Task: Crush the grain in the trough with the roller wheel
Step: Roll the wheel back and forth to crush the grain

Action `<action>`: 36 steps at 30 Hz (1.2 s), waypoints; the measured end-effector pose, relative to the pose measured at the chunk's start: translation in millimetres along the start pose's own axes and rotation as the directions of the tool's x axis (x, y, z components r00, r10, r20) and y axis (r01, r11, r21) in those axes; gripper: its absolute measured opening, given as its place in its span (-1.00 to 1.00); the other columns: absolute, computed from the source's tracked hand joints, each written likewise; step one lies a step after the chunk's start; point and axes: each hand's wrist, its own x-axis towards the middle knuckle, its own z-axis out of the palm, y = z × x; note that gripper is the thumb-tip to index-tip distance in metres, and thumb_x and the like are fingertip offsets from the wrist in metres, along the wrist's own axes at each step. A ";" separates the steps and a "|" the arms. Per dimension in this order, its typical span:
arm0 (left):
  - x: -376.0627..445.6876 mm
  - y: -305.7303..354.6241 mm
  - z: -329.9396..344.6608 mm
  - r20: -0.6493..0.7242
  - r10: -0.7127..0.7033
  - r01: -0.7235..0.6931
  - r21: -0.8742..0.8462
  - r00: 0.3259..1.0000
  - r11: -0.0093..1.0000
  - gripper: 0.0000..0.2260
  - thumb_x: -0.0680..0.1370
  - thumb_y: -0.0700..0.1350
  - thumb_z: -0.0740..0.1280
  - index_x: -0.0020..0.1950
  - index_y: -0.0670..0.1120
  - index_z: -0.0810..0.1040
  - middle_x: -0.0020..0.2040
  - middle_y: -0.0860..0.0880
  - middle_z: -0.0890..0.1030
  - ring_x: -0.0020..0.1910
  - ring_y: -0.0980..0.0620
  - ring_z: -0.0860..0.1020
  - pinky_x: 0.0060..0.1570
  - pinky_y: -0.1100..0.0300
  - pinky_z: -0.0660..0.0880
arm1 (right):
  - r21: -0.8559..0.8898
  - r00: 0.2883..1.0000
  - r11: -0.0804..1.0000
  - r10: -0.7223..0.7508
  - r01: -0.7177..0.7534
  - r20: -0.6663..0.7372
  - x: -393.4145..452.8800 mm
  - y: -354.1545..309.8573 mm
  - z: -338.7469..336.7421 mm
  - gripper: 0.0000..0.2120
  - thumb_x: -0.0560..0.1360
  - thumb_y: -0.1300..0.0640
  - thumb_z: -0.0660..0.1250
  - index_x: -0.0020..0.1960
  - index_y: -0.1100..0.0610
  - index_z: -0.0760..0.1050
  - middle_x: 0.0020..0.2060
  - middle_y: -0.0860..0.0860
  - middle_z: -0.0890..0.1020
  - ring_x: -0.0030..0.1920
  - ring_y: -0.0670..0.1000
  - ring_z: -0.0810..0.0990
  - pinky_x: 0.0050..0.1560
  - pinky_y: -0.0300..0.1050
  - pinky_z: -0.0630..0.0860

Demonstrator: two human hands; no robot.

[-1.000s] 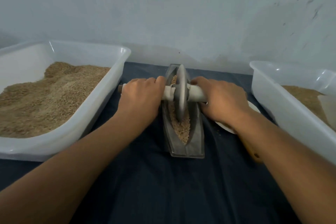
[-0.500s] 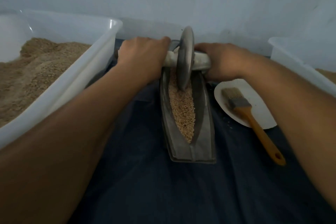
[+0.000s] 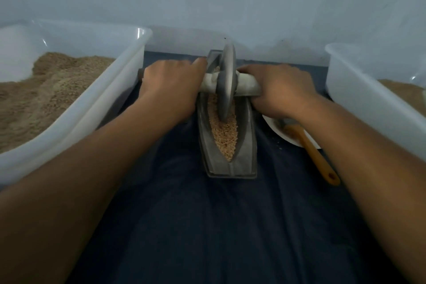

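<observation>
A grey boat-shaped trough [image 3: 246,159] lies lengthwise on the dark cloth, filled with pale grain [image 3: 224,136]. The grey roller wheel [image 3: 227,80] stands upright in the trough's far half, its rim down in the grain. A white-wrapped axle runs through the wheel. My left hand [image 3: 170,85] grips the axle's left end and my right hand [image 3: 281,87] grips its right end. The fingers of both hands curl over the axle and hide most of it.
A large white tub [image 3: 129,71] of brown grain stands at the left, a second white tub [image 3: 368,90] at the right. A white plate [image 3: 276,129] with an orange-handled brush [image 3: 315,157] lies right of the trough. A wall closes the back.
The wheel rolled to the trough's far end and has come back a little toward me. My hands kept their hold on the axle. My right arm now covers part of the plate and brush.
</observation>
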 end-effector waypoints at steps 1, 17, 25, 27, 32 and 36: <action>-6.1 1.0 -2.3 -0.019 0.005 -0.005 0.008 1.000 1.000 -0.43 0.44 -0.05 0.50 0.37 0.04 0.33 0.06 -0.02 0.58 -0.03 -0.14 0.59 -0.36 0.07 0.27 | 0.001 1.000 1.000 0.000 0.000 -0.008 -4.6 -1.9 -0.5 -0.49 0.48 -0.10 0.32 0.38 -0.42 0.32 0.10 -0.11 0.66 0.06 0.13 0.63 -0.20 -0.02 0.36; -60.2 14.4 -32.6 -0.181 0.104 -0.103 0.014 0.978 0.995 -0.53 0.47 -0.09 0.43 0.32 0.02 0.34 0.17 0.05 0.58 0.09 -0.02 0.56 0.12 0.10 0.43 | 0.132 0.991 0.991 0.000 0.018 -0.137 -78.0 -17.7 -12.7 -0.51 0.53 -0.01 0.29 0.43 -0.29 0.35 0.10 -0.08 0.66 0.07 0.13 0.63 -0.09 0.04 0.54; -74.8 7.7 -36.5 -0.162 0.037 -0.040 -0.015 0.986 0.999 -0.53 0.52 -0.13 0.40 0.38 0.05 0.33 0.14 0.09 0.59 0.04 0.02 0.58 -0.18 0.18 0.33 | -0.017 0.947 0.999 -0.049 0.046 -0.317 -89.1 -32.5 -18.5 -0.54 0.46 0.11 0.40 0.34 -0.13 0.51 -0.05 -0.04 0.66 -0.07 0.13 0.61 -0.20 -0.04 0.26; -77.7 3.5 -35.0 -0.137 0.019 -0.024 -0.038 0.990 0.999 -0.53 0.52 -0.13 0.40 0.37 0.07 0.32 0.10 0.10 0.59 -0.04 0.03 0.59 -0.27 0.17 0.34 | -0.062 0.943 0.997 -0.063 0.045 -0.326 -87.7 -35.4 -20.9 -0.53 0.42 0.15 0.40 0.30 -0.10 0.53 -0.07 -0.04 0.66 -0.06 0.13 0.61 -0.18 -0.03 0.28; -78.9 -3.6 -39.5 -0.128 0.023 -0.034 -0.080 0.991 0.996 -0.63 0.53 -0.11 0.36 0.28 0.14 0.39 0.02 0.11 0.59 -0.09 0.02 0.59 -0.32 0.15 0.33 | -0.065 0.949 0.996 -0.083 0.067 -0.305 -86.7 -34.6 -28.4 -0.55 0.44 0.15 0.38 0.30 -0.11 0.54 -0.03 -0.05 0.67 -0.03 0.13 0.61 -0.13 0.00 0.36; -73.7 -1.4 -46.6 -0.143 0.027 -0.043 -0.110 0.989 0.993 -0.68 0.51 -0.11 0.33 0.23 0.15 0.45 -0.05 0.10 0.60 -0.09 -0.01 0.60 -0.29 0.13 0.31 | -0.046 0.949 0.996 -0.083 0.072 -0.305 -89.4 -29.7 -32.0 -0.58 0.48 0.11 0.37 0.31 -0.13 0.53 -0.03 -0.04 0.67 -0.03 0.14 0.62 -0.16 0.00 0.34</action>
